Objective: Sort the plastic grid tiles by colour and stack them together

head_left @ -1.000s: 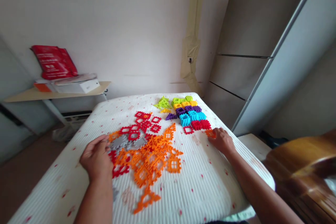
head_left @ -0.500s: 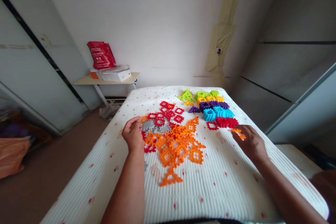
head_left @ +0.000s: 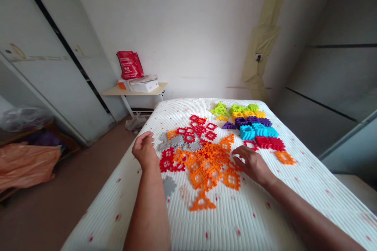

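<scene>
A heap of orange plastic interlocking building pieces [head_left: 203,164] lies mid-bed, squares and triangles mixed together. My right hand [head_left: 253,164] is at the heap's right edge, fingers bent and thumb apart, with nothing visible in it. To the left, my left hand [head_left: 145,151] hovers with loosely curled, parted fingers and no piece showing in it. Near it are grey pieces [head_left: 176,141] and red window-shaped pieces [head_left: 167,159]. A single orange square piece [head_left: 285,157] lies flat in front of the row of red pieces [head_left: 269,143].
Rows of light blue [head_left: 259,130], purple [head_left: 259,120], yellow [head_left: 249,114] and green pieces [head_left: 238,108] stand at the back right. A small table [head_left: 137,89] with a red bag [head_left: 129,64] is against the wall beyond the bed [head_left: 224,227].
My right hand has let go of an orange square piece in front of the red row and moved left to the orange heap. The view has shifted left; my left hand stays beside the pieces.
</scene>
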A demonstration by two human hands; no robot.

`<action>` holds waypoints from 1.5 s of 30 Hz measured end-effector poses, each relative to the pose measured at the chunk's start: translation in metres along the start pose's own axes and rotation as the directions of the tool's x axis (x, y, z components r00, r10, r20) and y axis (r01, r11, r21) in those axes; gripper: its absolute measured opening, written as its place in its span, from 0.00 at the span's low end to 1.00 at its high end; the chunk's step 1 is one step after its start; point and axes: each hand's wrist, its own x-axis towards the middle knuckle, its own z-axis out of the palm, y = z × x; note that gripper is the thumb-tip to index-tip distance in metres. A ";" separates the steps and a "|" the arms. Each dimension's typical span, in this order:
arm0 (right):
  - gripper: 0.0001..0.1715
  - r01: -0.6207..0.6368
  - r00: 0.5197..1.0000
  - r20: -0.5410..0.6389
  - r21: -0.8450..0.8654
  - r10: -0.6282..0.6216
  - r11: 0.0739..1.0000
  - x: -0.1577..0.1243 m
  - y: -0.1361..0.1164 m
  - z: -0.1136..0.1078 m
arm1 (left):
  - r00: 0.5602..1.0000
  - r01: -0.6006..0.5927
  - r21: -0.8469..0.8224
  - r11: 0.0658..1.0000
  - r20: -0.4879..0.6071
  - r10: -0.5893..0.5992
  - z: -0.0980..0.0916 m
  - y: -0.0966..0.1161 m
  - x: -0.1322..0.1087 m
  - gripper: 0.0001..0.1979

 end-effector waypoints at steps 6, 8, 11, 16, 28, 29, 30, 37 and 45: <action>0.14 0.140 0.988 0.075 -0.038 -0.137 0.989 0.034 -0.032 0.009 | 0.881 -0.345 0.657 0.671 0.473 -0.011 0.004 -0.004 -0.011 0.10; 0.14 0.168 0.984 0.080 -0.074 -0.162 0.983 0.041 -0.042 0.015 | 0.839 -0.426 0.736 0.526 0.538 -0.073 0.008 -0.001 -0.018 0.13; 0.13 0.208 0.976 0.081 -0.101 -0.201 0.973 0.045 -0.052 0.025 | 0.787 -0.516 0.751 0.413 0.605 -0.117 0.013 0.002 -0.028 0.17; 0.17 0.247 0.968 0.078 -0.134 -0.238 0.960 0.036 -0.055 0.035 | 0.739 -0.573 0.732 0.368 0.656 -0.154 0.018 0.001 -0.036 0.19; 0.15 0.358 0.928 -0.082 -0.066 -0.363 0.931 0.027 -0.042 0.031 | 0.755 -0.584 0.709 0.395 0.653 -0.056 0.020 0.009 -0.042 0.15; 0.15 0.346 0.926 -0.137 -0.061 -0.351 0.936 0.028 -0.036 0.029 | 0.755 -0.587 0.705 0.399 0.654 -0.043 0.020 0.009 -0.041 0.15; 0.15 0.321 0.926 -0.192 -0.051 -0.325 0.946 0.028 -0.029 0.026 | 0.756 -0.589 0.700 0.402 0.654 -0.032 0.021 0.009 -0.041 0.15; 0.13 0.069 0.928 -0.368 0.026 -0.055 0.997 0.030 0.015 0.018 | 0.732 -0.624 0.650 0.434 0.681 0.031 0.023 0.008 -0.044 0.13; 0.12 0.051 0.980 -0.192 -0.059 -0.061 0.997 0.042 0.000 0.025 | 0.648 -0.697 0.586 0.414 0.761 0.013 0.026 0.007 -0.050 0.15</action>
